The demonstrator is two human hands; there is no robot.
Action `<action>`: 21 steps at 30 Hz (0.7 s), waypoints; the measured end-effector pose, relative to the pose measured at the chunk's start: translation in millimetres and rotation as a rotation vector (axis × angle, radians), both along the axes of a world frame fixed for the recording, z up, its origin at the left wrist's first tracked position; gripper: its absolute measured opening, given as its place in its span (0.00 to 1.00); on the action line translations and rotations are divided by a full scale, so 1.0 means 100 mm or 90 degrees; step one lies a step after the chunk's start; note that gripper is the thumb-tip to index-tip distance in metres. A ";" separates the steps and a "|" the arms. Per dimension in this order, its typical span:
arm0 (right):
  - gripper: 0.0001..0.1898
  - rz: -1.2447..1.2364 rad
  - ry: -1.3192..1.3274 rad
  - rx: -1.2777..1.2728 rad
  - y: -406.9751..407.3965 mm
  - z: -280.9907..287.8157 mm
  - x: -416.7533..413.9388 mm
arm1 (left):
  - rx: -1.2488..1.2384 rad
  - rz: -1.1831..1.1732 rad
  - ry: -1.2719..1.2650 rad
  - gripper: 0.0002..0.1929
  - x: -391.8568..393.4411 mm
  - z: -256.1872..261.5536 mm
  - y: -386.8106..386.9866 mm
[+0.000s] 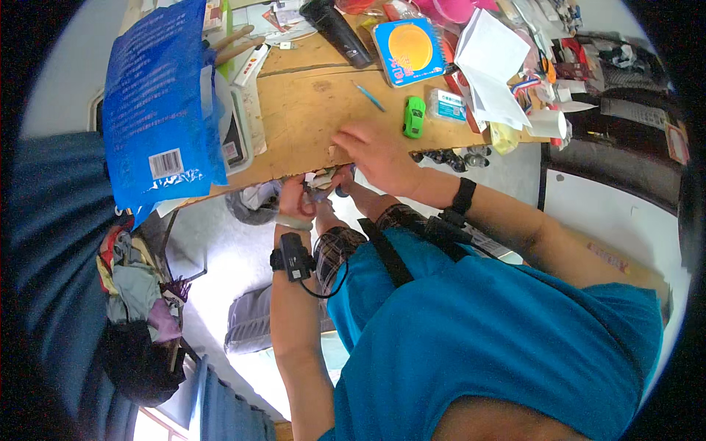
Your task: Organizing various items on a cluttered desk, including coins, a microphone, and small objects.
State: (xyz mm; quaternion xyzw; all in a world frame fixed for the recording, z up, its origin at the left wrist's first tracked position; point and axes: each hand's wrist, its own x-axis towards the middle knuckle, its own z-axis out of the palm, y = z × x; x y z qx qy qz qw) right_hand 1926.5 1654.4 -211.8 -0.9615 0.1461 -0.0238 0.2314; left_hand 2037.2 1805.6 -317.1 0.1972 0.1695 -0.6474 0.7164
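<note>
Just under the front edge of the wooden table [309, 110], my left hand [293, 197] grips what looks like a thin bag of paper scraps [321, 181]. The table edge and my fingers hide part of it. Palm down, my right hand [380, 157] reaches over the same edge with its fingers pointing left and nothing visible in its grasp. A small pale scrap [332, 150] lies on the wood by its fingertips. Beyond that hand are a green toy car [413, 117], a blue pencil [369, 96] and a clear plastic box with a label [448, 105].
A large blue printed bag [160, 105] stands at the table's left end, beside a white-rimmed tray [242, 129]. Farther back lie a black tumbler [339, 36], a blue book with a yellow circle [411, 49] and an open white booklet [488, 66]. Clothes [135, 281] hang at left.
</note>
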 end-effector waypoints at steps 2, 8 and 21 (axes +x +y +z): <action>0.25 0.013 0.007 0.000 0.03 -0.05 -0.04 | 0.047 -0.018 0.004 0.15 0.00 0.07 -0.03; 0.27 0.146 -0.056 0.119 0.38 0.00 0.06 | -0.071 -0.032 -0.031 0.14 0.00 -0.53 0.17; 0.27 0.246 -0.161 -0.039 -0.13 -0.24 1.16 | 0.105 -0.007 0.009 0.17 -0.05 0.00 0.01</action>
